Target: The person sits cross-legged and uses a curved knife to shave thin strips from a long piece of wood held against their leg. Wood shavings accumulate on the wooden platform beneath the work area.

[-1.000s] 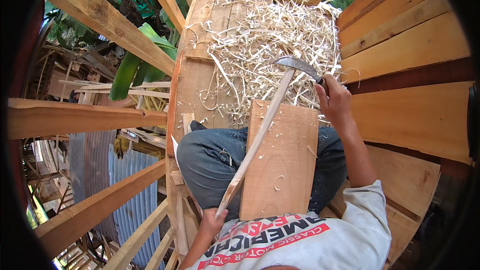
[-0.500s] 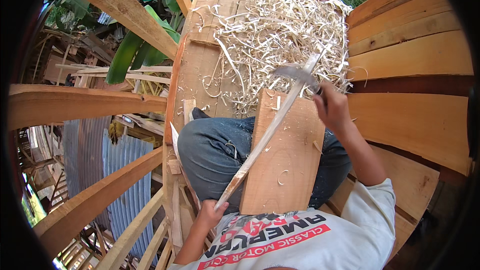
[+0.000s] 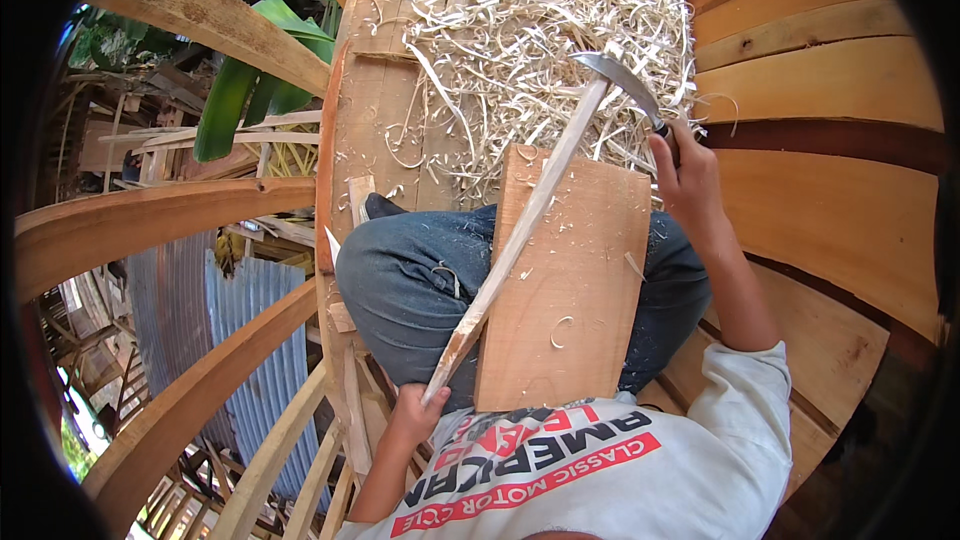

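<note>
My left hand [image 3: 418, 414] is closed around the near end of a long, pale wooden stick [image 3: 522, 233]. The stick slants up and away to the right, crossing over a flat wooden board [image 3: 566, 305] laid across my lap. In my right hand [image 3: 690, 176] is the dark handle of a curved knife [image 3: 633, 87], its fingers wrapped round it. The hooked blade lies across the far end of the stick, apparently touching it. A few thin curls of wood sit on the board.
A heap of wood shavings [image 3: 560, 30] covers the plank floor [image 3: 388, 110] ahead of my crossed legs. Plank walling [image 3: 820, 90] rises on the right. Wooden rails [image 3: 165, 215] line the left side, with corrugated metal sheets [image 3: 255, 340] beyond them.
The knife's blade has moved up the stick to its far end, and my right hand has gone slightly up and right. My left hand keeps its hold. The whole view has shifted slightly.
</note>
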Demonstrator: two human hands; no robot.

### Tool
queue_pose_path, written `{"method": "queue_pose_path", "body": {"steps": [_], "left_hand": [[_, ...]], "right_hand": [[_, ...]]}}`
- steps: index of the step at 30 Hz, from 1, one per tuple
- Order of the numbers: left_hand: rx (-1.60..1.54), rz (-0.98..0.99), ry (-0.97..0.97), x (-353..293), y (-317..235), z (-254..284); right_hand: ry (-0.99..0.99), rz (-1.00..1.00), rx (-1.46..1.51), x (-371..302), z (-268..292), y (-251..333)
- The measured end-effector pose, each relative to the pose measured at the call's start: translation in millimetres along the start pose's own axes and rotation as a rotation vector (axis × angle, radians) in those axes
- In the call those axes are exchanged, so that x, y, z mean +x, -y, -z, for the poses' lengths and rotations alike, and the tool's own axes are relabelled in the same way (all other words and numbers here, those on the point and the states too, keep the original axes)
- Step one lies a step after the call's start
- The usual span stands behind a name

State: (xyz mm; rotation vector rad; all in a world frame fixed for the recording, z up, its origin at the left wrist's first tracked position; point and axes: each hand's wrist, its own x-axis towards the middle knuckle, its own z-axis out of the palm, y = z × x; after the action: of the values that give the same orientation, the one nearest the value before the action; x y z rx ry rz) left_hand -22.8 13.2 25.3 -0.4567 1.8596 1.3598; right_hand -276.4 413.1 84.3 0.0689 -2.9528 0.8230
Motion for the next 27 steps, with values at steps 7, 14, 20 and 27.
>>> {"method": "queue_pose_path", "body": {"steps": [7, 14, 20, 27], "left_hand": [[0.04, 0.03, -0.019, -8.6, -1.9, -4.7], [0.088, -0.032, 0.01, -12.6, -2.4, -2.9], [0.054, 0.039, 0.099, -4.5, -0.4, 4.3], [0.078, 0.037, 0.087, -12.2, 6.7, 6.1]], "right_hand": [[0.041, 0.033, -0.006, -7.0, -4.0, 10.3], [-0.025, 0.282, 0.045, -8.4, 3.9, -18.1], [-0.071, -0.051, -0.056, 11.1, 6.6, -33.4], [-0.088, 0.04, -0.022, 3.0, 23.5, -31.9]]}}
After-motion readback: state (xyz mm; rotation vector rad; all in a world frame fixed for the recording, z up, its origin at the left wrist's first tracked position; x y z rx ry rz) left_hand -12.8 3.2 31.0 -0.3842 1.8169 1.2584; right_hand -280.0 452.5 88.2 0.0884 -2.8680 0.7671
